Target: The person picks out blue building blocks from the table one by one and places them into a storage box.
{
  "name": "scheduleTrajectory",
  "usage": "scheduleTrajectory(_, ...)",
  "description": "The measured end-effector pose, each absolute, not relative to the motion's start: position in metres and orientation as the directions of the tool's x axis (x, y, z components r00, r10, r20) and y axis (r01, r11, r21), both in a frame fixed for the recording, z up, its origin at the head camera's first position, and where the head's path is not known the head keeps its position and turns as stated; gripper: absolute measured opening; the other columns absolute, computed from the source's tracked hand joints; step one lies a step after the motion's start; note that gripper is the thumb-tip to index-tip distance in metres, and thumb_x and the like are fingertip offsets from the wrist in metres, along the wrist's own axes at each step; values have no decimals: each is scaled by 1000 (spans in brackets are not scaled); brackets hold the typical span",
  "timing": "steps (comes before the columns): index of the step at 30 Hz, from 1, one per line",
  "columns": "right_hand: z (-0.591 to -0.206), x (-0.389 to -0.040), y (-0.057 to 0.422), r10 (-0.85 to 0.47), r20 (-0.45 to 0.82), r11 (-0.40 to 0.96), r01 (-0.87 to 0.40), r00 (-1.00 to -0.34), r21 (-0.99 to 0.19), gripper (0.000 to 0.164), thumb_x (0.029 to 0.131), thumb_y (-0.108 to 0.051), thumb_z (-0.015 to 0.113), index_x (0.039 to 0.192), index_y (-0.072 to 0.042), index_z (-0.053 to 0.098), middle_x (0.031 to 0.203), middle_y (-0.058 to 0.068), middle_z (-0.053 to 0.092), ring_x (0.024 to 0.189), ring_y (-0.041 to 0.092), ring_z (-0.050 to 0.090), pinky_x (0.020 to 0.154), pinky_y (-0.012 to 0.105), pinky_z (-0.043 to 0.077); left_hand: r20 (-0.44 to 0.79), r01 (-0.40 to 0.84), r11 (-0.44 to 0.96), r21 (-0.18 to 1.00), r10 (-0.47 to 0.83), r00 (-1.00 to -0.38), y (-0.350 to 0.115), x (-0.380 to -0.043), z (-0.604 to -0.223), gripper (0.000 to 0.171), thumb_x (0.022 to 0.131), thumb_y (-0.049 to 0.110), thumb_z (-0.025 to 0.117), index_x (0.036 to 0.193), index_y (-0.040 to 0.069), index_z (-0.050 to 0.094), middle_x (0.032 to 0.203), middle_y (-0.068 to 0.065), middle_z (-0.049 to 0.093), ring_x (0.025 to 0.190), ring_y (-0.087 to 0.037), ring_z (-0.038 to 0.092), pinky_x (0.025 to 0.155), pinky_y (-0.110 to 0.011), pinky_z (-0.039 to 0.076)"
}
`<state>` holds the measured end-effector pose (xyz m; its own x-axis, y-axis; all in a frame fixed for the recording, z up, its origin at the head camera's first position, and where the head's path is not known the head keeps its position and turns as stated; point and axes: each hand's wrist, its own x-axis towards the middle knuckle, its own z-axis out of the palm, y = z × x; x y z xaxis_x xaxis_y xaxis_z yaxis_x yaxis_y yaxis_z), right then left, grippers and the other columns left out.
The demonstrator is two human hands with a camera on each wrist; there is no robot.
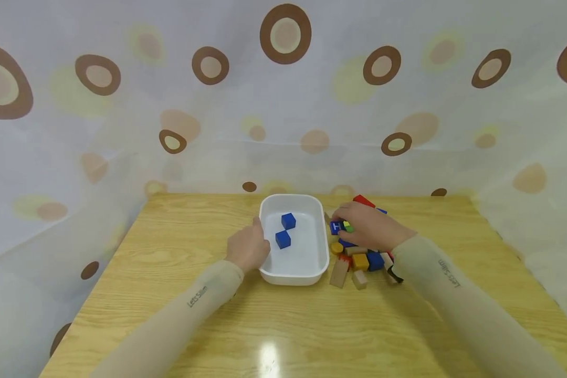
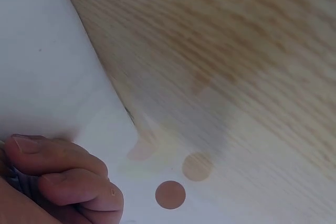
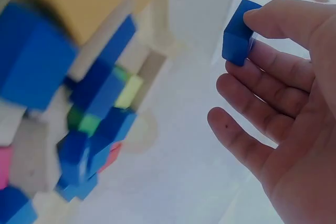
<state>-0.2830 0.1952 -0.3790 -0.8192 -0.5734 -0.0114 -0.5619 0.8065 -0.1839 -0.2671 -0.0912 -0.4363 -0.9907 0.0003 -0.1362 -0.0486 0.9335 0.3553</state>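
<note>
A white plastic tub [image 1: 294, 281] stands on the wooden table, two blue cubes [image 1: 288, 221] lying inside. At its left side, my left hand [image 1: 248, 245] grips the wall; in the left wrist view curled fingers [image 2: 79, 182] lie against the white side, and the thumb's hold is mostly hidden. My right hand [image 1: 370, 226] is over the pile of toy blocks [image 1: 360, 261] right of the tub. Its thumb and fingertips pinch a blue block [image 3: 240, 35], marked with a white H in the head view, while the other fingers stay spread.
The pile has blue, yellow, red, green and plain wooden pieces, close to the tub's right wall. A flat wooden piece [image 1: 339, 273] and a small wooden block [image 1: 359, 279] lie at its near edge. A patterned white curtain [image 1: 283, 105] borders the table [image 1: 184, 226].
</note>
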Motion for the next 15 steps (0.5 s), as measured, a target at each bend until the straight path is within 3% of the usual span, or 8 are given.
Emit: scheduleTrajectory(15,-360,-307,115,-635,-57,766,-618,-770,-177,35,94,-24,70,126,-11,67,123,4,67,112,22,61,103,41,51,-114,-50,936,347,-11,-993,-90,-273,-437,73,99,27,58,158,0,26,114,-17,69,85,-26,65,81,-42,56)
